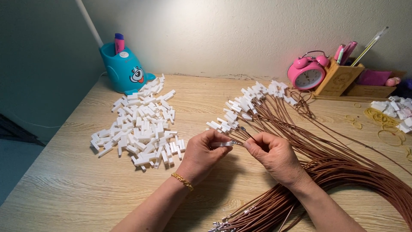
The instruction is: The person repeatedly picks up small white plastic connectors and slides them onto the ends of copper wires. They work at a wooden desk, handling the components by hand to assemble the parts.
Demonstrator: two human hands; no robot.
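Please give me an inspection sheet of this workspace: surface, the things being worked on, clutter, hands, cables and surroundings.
Surface: wooden desk, light grain.
Job's things: pile of white plastic pieces at left; bundle of brown cords at right, many ends already capped in white.
Clutter: rubber bands; more white pieces at far right.
Hands: left hand pinches a white piece; right hand has its grip on a cord's metal end, meeting that piece.
Cables: thin white wire off the left edge.
Surroundings: blue pen holder, pink alarm clock, wooden organiser, plain wall.
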